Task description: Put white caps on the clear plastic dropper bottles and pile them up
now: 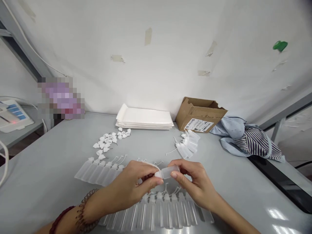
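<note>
A small translucent plastic squeeze bottle (168, 172) is held sideways between my two hands above the table. My right hand (195, 180) grips its body between thumb and fingers. My left hand (133, 182) pinches the white cap (158, 174) at the bottle's neck, and a thin white strap arches over it. Under and in front of my hands lies a row of capped bottles (159, 211), partly covered by my left forearm. Another row of bottles (97, 170) extends left behind my left hand. Loose white pointed caps (107, 139) lie scattered farther back.
Several more bottles (188, 144) lie fanned out at back right. Against the wall are a stack of white padded envelopes (146, 117) and an open cardboard box (201, 115). A striped cloth bundle (255, 141) and a long black object (280, 182) occupy the right side.
</note>
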A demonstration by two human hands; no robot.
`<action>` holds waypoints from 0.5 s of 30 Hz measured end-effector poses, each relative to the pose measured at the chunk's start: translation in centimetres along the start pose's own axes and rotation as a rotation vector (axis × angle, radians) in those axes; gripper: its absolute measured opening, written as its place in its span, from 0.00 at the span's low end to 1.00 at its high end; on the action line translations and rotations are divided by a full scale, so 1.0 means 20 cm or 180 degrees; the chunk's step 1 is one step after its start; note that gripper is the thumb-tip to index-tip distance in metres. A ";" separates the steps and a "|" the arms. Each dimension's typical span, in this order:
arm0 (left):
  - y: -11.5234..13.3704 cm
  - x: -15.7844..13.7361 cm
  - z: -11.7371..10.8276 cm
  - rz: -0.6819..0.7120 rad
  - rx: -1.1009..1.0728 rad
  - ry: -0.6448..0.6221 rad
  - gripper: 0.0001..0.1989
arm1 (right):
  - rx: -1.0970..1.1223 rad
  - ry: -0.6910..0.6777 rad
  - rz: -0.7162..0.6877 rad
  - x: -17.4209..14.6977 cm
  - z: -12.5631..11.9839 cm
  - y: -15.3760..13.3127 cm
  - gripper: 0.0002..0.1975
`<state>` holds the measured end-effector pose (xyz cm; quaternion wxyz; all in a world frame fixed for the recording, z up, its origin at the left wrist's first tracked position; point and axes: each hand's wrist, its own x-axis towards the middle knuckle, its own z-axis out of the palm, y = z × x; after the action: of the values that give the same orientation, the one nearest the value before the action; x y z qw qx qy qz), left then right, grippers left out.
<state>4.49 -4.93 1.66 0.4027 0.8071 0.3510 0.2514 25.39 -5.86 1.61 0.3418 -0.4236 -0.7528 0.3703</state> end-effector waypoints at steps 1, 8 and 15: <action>-0.01 0.00 0.01 0.0147 0.0175 0.0096 0.19 | 0.0029 -0.0009 0.0035 0.00 0.00 0.00 0.13; -0.06 -0.03 0.04 0.0971 0.1015 0.0618 0.08 | 0.0209 -0.0072 0.0325 0.01 0.00 0.00 0.15; -0.07 -0.04 0.04 0.1393 0.1733 0.0856 0.03 | 0.0348 -0.0092 0.0431 0.01 0.01 0.01 0.15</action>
<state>4.13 -5.29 -0.11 0.0603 0.9003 0.2739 0.3328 25.15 -5.71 1.44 0.3277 -0.4488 -0.7059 0.4392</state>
